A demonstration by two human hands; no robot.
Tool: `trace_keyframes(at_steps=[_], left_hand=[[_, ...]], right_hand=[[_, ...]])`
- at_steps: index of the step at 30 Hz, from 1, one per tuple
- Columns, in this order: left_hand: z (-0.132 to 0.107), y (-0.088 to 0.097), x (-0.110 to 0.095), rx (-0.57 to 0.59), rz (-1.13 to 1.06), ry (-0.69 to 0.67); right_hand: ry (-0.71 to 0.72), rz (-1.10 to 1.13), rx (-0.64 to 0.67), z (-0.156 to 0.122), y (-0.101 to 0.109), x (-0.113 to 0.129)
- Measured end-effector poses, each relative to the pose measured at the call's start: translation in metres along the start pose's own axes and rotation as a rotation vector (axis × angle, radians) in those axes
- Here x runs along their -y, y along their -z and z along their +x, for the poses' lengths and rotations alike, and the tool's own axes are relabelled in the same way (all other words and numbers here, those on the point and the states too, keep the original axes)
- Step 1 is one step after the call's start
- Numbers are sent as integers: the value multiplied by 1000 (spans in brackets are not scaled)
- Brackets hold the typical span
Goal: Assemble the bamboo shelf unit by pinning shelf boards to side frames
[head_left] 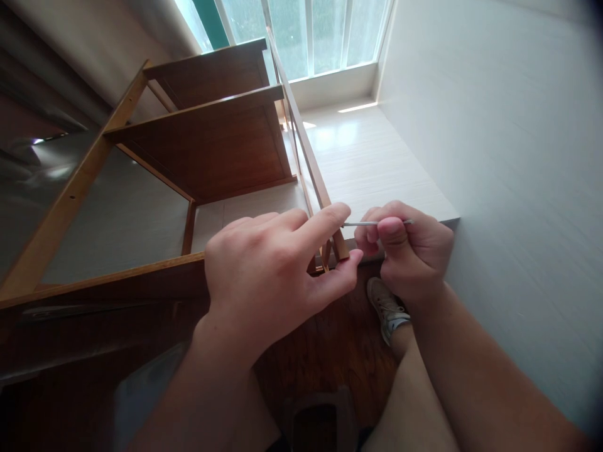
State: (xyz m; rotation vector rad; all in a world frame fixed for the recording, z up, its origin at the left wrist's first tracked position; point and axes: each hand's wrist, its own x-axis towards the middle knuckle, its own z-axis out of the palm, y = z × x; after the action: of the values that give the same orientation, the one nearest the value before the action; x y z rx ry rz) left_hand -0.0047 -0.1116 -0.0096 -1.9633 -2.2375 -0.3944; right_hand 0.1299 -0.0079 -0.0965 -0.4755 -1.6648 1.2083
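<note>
My left hand (pixel 271 270) grips the near corner of a wooden shelf unit (pixel 211 135), with index finger and thumb pinched round the end of its upright rail (pixel 311 169). My right hand (pixel 407 251) is closed on a thin metal key (pixel 372 223), a slim grey rod held level. The rod's tip points at the rail end, right by my left fingertip. The shelf unit lies tilted, with two brown shelf boards and light wooden side bars.
A white wall (pixel 509 157) runs along the right. Pale flooring (pixel 367 157) leads to a bright window (pixel 311 34) at the far end. A shoe on my foot (pixel 386 307) rests on dark wood floor below. A grey surface (pixel 117 207) lies left.
</note>
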Motion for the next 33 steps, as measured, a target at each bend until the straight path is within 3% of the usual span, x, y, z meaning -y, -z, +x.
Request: trace_keyframes(at_steps=[6, 10, 16, 22, 27, 33], left_hand=[[0, 1, -1, 10, -5, 12], [-1, -1, -2, -9, 10, 29], [-4, -11, 0, -161, 29, 2], [-4, -12, 0, -154, 33, 3], [-4, -12, 0, -147, 18, 1], [-5, -13, -1, -153, -2, 10]], right_hand=[[119, -89, -6, -1, 3, -4], [49, -90, -1, -2, 3, -1], [-67, 59, -30, -4, -3, -1], [-110, 170, -42, -3, -10, -3], [-25, 90, -72, 1, -5, 0], [95, -85, 22, 0, 6, -1]])
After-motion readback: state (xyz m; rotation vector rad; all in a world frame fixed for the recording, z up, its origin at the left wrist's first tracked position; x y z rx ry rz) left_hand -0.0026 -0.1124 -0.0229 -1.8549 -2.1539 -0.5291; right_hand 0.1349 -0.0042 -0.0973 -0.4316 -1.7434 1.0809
